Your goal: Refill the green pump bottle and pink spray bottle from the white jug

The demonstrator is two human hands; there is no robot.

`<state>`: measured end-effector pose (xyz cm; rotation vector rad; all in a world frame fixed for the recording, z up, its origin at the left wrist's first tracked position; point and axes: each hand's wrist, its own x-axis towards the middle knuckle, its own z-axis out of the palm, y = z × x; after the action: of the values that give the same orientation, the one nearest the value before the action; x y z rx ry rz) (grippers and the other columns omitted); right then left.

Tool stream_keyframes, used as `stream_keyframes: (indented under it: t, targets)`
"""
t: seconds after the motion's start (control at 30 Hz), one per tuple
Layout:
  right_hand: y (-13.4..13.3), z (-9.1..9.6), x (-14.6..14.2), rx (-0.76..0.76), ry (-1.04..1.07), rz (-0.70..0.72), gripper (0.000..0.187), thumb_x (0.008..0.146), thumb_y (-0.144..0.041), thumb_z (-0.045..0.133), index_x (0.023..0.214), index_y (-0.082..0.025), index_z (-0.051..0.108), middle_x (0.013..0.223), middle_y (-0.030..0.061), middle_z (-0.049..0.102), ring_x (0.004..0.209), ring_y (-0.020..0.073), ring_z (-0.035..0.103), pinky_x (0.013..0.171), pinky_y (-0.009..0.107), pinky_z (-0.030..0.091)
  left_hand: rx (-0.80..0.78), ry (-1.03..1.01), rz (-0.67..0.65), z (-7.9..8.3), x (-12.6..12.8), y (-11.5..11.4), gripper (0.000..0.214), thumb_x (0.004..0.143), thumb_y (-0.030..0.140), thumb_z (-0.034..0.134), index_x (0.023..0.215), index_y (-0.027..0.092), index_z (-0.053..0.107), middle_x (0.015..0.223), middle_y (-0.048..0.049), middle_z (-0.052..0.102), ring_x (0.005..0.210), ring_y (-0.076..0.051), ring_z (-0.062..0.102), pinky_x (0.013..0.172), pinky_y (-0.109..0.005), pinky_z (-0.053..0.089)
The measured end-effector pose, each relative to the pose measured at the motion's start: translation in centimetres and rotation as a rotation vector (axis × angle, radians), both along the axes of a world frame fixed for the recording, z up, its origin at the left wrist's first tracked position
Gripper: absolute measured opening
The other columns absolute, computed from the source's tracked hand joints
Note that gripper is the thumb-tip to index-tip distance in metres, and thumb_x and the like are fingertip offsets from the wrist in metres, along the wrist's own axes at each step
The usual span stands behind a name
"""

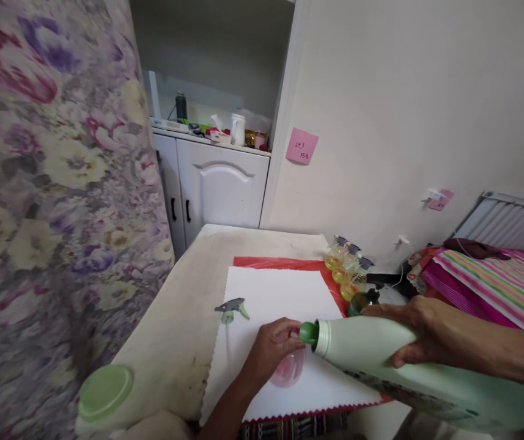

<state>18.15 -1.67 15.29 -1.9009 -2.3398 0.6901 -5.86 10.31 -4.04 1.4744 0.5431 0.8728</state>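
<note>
My right hand [431, 336] grips a large pale green jug [376, 348], tipped on its side with its green spout [309, 333] pointing left. Beneath the spout, my left hand [273, 348] has its fingers closed around the neck of a small clear pink bottle [289, 368] on the white sheet [284, 293]. Whether liquid is flowing cannot be made out, since my fingers cover the bottle's mouth. A grey and green spray trigger head [233, 307] with a thin tube lies left of the bottle. At the near left sits a green round cap [106, 391].
Several spray bottles with yellow liquid [348, 282] stand along the table's right side. A red sheet [271, 263] lies under the white one on the cream table [174, 318]. A floral curtain [60, 201] hangs left; a bed [513, 269] is at right.
</note>
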Motion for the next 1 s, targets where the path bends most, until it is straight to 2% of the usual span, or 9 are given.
stream_keyframes:
  t: [0.2,0.53,0.8,1.0]
  targets:
    - [0.4,0.4,-0.2,-0.020,-0.099,0.027,0.036,0.076,-0.048,0.068,0.104,-0.026,0.061,0.074,-0.0014,0.067,0.062,0.0162,0.061,0.052,0.020,0.040,-0.009,-0.013,-0.006,0.1,0.0,0.0,0.020,0.071,0.024,0.074,0.090,0.017,0.074,0.086,-0.0031,0.071,0.084,-0.019,0.062,0.077,-0.026,0.044]
    - [0.4,1.3,-1.0,-0.040,-0.172,-0.002,0.053,0.075,-0.053,0.069,0.120,-0.026,0.059,0.081,0.0037,0.070,0.072,0.0220,0.066,0.056,0.021,0.044,-0.027,-0.025,-0.013,0.1,0.0,0.0,0.020,0.071,0.022,0.074,0.090,0.017,0.074,0.085,-0.0032,0.071,0.083,-0.019,0.061,0.076,-0.025,0.044]
    - [0.6,1.6,-1.2,-0.037,-0.196,-0.018,0.055,0.076,-0.049,0.070,0.124,-0.026,0.056,0.082,0.0044,0.069,0.072,0.0213,0.066,0.055,0.021,0.043,-0.014,-0.023,-0.006,-0.1,0.0,-0.1,0.020,0.071,0.023,0.074,0.090,0.017,0.074,0.085,-0.0033,0.071,0.083,-0.018,0.061,0.076,-0.026,0.044]
    - [0.5,1.6,-1.0,-0.033,-0.166,0.019,0.049,0.078,-0.053,0.066,0.116,-0.024,0.059,0.077,0.0033,0.067,0.069,0.0200,0.064,0.055,0.021,0.042,-0.027,-0.029,-0.012,0.0,0.0,-0.1,0.021,0.071,0.026,0.075,0.090,0.017,0.074,0.085,-0.0035,0.071,0.083,-0.019,0.062,0.076,-0.026,0.044]
